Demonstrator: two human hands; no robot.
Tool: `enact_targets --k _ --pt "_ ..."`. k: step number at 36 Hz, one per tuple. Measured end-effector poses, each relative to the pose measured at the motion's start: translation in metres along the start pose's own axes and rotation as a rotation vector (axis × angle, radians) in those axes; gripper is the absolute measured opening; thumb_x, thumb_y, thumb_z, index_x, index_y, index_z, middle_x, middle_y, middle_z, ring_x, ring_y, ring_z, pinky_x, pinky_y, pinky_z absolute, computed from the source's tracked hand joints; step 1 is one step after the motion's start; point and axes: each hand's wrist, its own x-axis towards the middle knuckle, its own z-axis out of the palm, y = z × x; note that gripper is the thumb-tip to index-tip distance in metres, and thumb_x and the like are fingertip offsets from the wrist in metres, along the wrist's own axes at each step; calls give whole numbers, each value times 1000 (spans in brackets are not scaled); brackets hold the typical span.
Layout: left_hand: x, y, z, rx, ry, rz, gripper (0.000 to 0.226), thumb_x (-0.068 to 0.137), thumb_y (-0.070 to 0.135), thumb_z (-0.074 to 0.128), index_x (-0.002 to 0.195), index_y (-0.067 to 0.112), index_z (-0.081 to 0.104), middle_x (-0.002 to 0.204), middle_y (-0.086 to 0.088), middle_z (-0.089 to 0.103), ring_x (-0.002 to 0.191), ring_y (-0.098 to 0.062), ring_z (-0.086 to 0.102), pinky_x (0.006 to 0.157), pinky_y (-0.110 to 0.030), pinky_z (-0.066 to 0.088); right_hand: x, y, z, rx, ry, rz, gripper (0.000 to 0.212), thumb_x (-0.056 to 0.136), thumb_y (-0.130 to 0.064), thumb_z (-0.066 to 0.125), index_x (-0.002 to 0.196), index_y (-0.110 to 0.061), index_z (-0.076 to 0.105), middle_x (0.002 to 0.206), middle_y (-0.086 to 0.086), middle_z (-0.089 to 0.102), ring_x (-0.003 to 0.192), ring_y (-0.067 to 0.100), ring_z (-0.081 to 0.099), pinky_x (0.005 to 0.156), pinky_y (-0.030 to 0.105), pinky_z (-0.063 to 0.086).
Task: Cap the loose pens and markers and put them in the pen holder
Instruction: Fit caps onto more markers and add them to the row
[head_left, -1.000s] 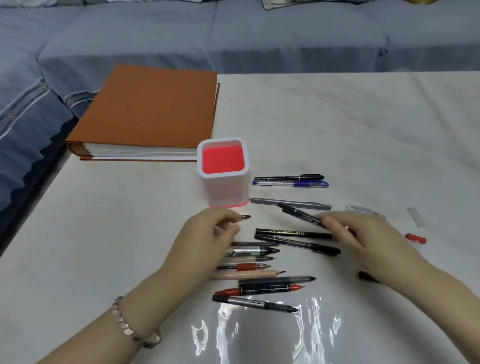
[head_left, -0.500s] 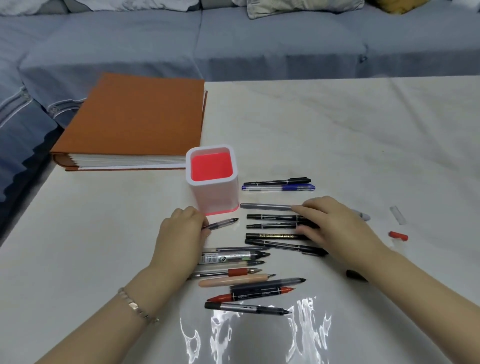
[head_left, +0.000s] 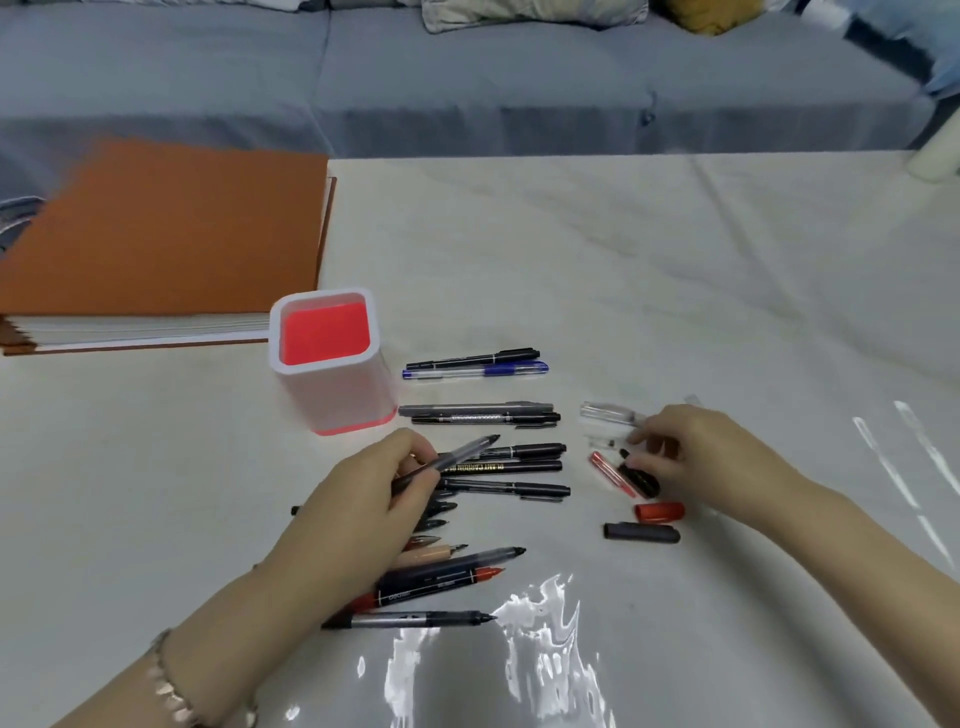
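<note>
Now at the capping step: left hand (head_left: 358, 499) raised a little above the pen pile, fingers (head_left: 415, 462) pinched on a slim grey translucent uncapped pen (head_left: 457, 454), dark tip aimed up and right. Right hand (head_left: 691, 457) over the scatter of loose caps, fingers (head_left: 644, 460) drawn close around a small black cap (head_left: 641, 478); cannot tell whether clamped on it or only touching. Just beside: a thin red cap (head_left: 610, 473), a clear plastic cap (head_left: 605, 413), a stubby red cap (head_left: 660, 512) and a long dark cap (head_left: 641, 532), all flat on the pale marble-look worktop (head_left: 675, 291).

Next, most likely: pick the cap that matches the held pen, bring both together, line cap mouth to tip, push until seated. Calls for a straight, coaxial approach; a clear or grey cap probably suits this barrel better than the black one, though not certain from here.

Square white pen holder with a bright red inside (head_left: 327, 358) upright behind the left hand, near the pens, apparently empty: only red floor in sight. Already capped, lying just right of it: a black pen (head_left: 472, 357) and a blue pen (head_left: 478, 370). More uncapped markers fanned under and below the left wrist. Large orange-covered album (head_left: 161, 234) flat at far left, touching nothing of the task.
</note>
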Motion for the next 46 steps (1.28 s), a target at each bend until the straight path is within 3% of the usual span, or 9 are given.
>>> enact_targets --k 4,9,17,20,22,28,34,39,46 --pt "-4 9 6 -121 30 -38 14 90 14 52 81 24 55 71 -4 54 55 1 51 44 -7 41 4 -3 11 13 62 8 21 85 -36 58 102 -25 63 87 -6 51 71 -4 40 102 35 33" --pt "-5 15 10 -275 32 -103 11 88 7 55 80 14 58 69 -6 48 49 5 49 44 -2 40 11 -14 17 17 76 49 25 87 -36 54 106 -23 63 96 -4 48 96 16 55 90 36 36" --pt "-5 13 11 -502 -33 -217 19 84 12 62 71 26 63 68 1 52 65 -13 55 62 -34 59 18 -25 16 -20 54 46 16 86 -30 56 91 -18 64 91 -1 49 93 22 58 70 29 41" --pt "-4 15 12 -473 -29 -195 19 83 12 62 71 27 63 65 2 53 64 -13 54 62 -34 59 11 -25 13 -28 104 51 19 89 -29 48 90 -16 61 92 1 59 92 21 56 84 38 40" --pt "-4 16 13 -410 -16 -146 18 83 12 62 71 26 63 73 -11 55 63 -13 52 58 -23 57 5 -21 12 41 158 64 16 89 -26 48 89 -16 59 82 -2 60 82 19 56 88 37 39" --pt "-2 15 18 -309 -28 -84 15 83 17 62 74 29 62 80 -17 59 75 -34 59 60 -31 59 -15 8 0 128 218 149 26 87 -13 49 109 -20 61 61 -10 51 67 18 50 64 26 35" --pt "0 19 23 -230 9 -26 15 82 22 63 80 36 58 72 -3 59 63 -21 54 68 -45 52 -24 40 -24 162 177 233 17 85 -4 45 82 -12 59 71 1 57 62 10 47 55 18 33" --pt "4 25 27 -238 9 -28 15 82 23 63 81 38 58 73 3 58 59 -16 51 67 -51 54 -23 56 -28 92 79 336 11 87 -17 44 86 -13 55 82 5 57 76 23 51 60 29 35" --pt "6 27 30 -210 20 26 20 82 22 63 82 40 57 79 4 58 64 -19 52 65 -43 49 -12 46 -14 29 -51 449 29 81 -48 58 74 -20 55 69 -5 53 74 20 53 58 29 38"
